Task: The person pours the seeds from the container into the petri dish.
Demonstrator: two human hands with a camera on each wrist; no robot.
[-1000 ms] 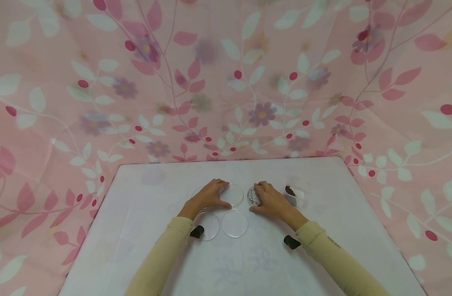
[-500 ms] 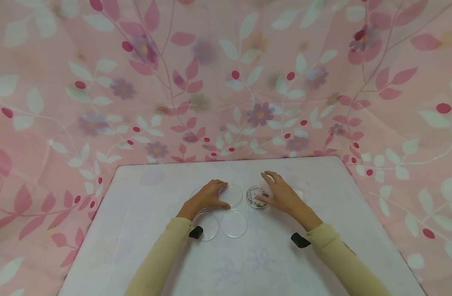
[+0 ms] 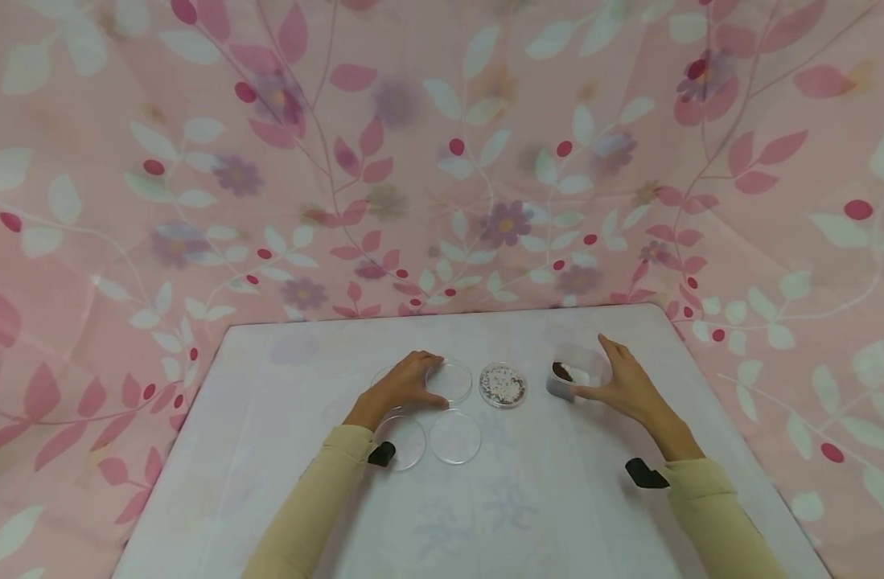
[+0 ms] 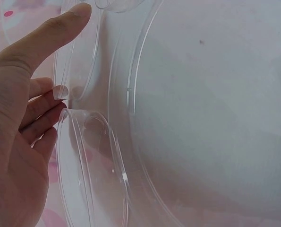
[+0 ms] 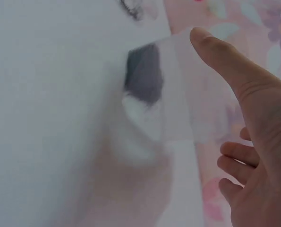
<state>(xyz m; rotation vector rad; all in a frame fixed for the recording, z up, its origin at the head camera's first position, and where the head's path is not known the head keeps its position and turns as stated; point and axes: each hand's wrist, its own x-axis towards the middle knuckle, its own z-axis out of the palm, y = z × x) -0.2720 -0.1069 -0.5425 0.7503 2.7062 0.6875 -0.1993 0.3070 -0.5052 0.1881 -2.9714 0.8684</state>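
Observation:
In the head view my left hand [image 3: 401, 386] rests at the left side of a clear petri dish [image 3: 450, 381], its thumb and fingers spread around the rim. The left wrist view shows that thumb straight and the other fingers loosely bent behind clear dish walls [image 4: 90, 165]. My right hand [image 3: 630, 382] is spread beside a clear plastic tub [image 3: 561, 394] with dark and white material in it; whether it touches the tub cannot be told. The tub looks blurred in the right wrist view. A petri dish of white and dark bits [image 3: 503, 385] sits between the hands.
Two clear round dishes, a right one [image 3: 455, 437] and a left one [image 3: 405, 444], lie nearer the front. Another clear dish [image 3: 380, 375] is partly behind my left hand. The white-covered table [image 3: 543, 515] meets a pink floral cloth [image 3: 442, 161] at the back.
My right hand has let go of the dish of white and dark bits and moved right to the clear tub. The left hand has stayed at its dish.

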